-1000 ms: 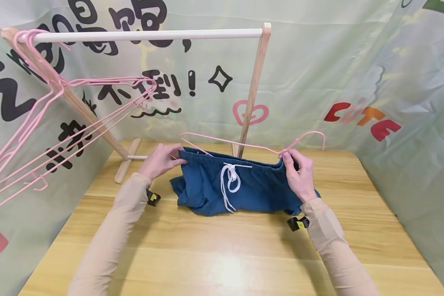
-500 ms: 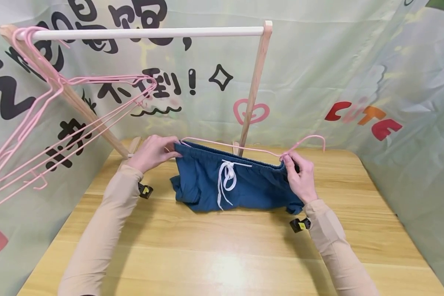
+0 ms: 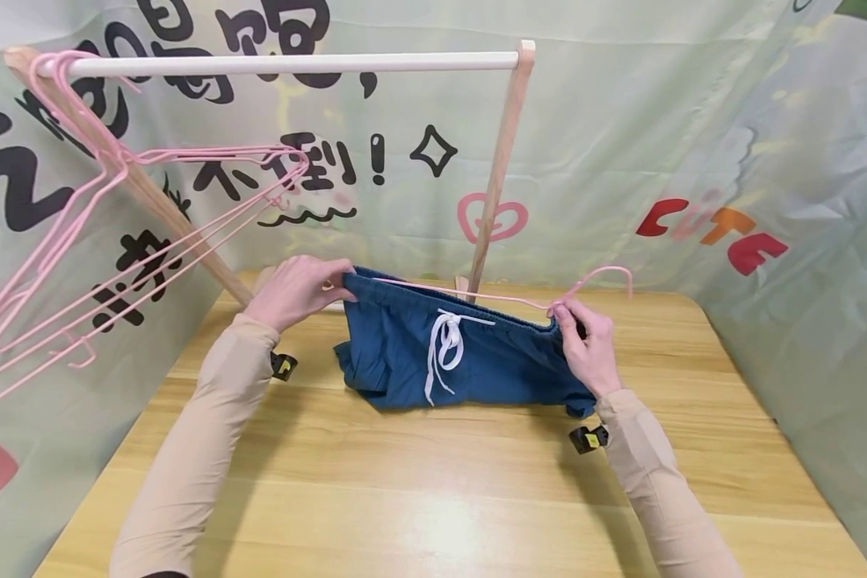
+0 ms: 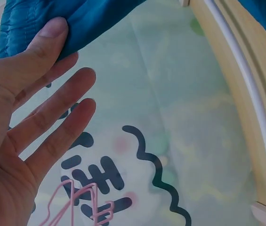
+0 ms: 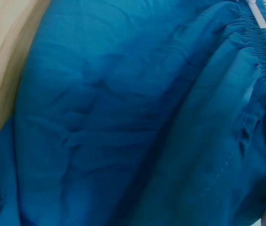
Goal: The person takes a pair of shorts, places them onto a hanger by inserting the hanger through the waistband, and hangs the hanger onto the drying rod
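Blue drawstring shorts [image 3: 397,345] hang between both hands, their lower part gathered on the table and a white cord tied at the front. My left hand [image 3: 299,289] pinches the left end of the elastic waistband between thumb and index finger; in the left wrist view its other fingers [image 4: 52,117] are spread. At the right end, my right hand [image 3: 587,341] grips the waistband together with the neck of a pink hanger [image 3: 491,296]. The hanger's hook sticks up to the right, and its left end is hidden inside the waistband. Cloth fills most of the right wrist view.
A wooden rack with a white rail [image 3: 296,64] stands behind, to the left. Several pink hangers [image 3: 126,160] hang at its left end. The wooden table [image 3: 433,490] ends at a printed cloth backdrop [image 3: 621,144].
My left hand has moved left and up, raising that end of the waistband. The hanger's left end has gone down into the shorts. My right hand has barely moved.
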Tool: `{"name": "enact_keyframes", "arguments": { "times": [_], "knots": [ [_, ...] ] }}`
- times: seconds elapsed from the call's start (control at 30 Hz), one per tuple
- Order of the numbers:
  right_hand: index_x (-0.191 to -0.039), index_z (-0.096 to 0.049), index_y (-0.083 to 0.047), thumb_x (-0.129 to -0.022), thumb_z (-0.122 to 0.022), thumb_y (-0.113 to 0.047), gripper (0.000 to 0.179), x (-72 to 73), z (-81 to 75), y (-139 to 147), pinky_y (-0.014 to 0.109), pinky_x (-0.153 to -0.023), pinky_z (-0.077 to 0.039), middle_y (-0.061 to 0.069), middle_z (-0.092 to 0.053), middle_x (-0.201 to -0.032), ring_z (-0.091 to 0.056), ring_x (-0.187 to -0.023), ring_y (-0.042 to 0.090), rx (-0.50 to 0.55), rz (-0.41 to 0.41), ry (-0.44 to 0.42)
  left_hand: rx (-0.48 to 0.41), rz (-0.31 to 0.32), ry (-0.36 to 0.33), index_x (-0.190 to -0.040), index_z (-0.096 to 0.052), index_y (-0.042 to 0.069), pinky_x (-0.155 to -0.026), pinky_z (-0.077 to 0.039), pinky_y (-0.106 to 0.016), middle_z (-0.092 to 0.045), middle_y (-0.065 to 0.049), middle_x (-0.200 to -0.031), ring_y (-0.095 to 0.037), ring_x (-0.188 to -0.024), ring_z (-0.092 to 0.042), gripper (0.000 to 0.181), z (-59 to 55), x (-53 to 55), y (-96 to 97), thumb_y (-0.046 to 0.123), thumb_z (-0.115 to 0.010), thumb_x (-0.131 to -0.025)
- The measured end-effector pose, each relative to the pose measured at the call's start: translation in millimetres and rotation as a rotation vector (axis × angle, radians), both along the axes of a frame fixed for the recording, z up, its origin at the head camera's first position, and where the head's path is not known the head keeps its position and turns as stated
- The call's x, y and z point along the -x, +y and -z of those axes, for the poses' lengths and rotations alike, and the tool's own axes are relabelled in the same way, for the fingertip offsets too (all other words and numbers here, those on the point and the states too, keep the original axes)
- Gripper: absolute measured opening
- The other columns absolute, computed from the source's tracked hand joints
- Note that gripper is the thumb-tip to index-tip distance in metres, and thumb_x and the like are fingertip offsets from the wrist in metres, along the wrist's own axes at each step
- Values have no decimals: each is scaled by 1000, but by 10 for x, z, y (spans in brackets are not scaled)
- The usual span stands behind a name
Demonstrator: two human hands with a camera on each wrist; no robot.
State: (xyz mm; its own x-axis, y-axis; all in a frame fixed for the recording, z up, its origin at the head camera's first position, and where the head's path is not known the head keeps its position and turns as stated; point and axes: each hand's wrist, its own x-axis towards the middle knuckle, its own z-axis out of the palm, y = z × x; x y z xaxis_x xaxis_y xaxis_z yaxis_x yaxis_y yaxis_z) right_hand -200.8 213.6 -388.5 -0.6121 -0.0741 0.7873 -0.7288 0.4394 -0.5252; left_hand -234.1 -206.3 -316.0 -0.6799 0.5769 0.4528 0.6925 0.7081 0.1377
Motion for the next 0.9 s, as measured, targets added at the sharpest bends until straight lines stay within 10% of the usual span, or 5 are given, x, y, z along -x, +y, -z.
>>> {"name": "enact_keyframes", "arguments": {
  "times": [0.37, 0.53, 0.9],
  "knots": [
    [-88, -69, 5, -92, -58, 14, 15, 15, -33, -29, 14, -62, -33, 16, -66, -77, -42, -64, -5, -60, -1, 10, -88, 138, -154, -107, -61, 8, -83, -59, -48, -77, -12, -98, -32, -95, -75, 26, -28, -31, 68, 11, -76, -87],
    [-88, -69, 5, -93, -58, 13, 15, 26, -53, -63, 12, -67, -36, 18, -69, -82, -47, -70, -5, -62, -12, 5, -125, 214, -271, -111, -54, 7, -78, -56, -41, -77, -11, -96, -24, -87, -74, 23, -6, -47, 146, 4, -69, -93],
    [-90, -71, 5, -92, -60, 13, 14, 21, -85, -141, 9, -71, -40, 18, -72, -84, -52, -76, -8, -66, -2, -1, -84, 218, -267, -117, -55, 10, -64, -42, -27, -65, -5, -75, -15, -63, -52, 26, 68, -72, 302, 1, -65, -95]
  ]
}}
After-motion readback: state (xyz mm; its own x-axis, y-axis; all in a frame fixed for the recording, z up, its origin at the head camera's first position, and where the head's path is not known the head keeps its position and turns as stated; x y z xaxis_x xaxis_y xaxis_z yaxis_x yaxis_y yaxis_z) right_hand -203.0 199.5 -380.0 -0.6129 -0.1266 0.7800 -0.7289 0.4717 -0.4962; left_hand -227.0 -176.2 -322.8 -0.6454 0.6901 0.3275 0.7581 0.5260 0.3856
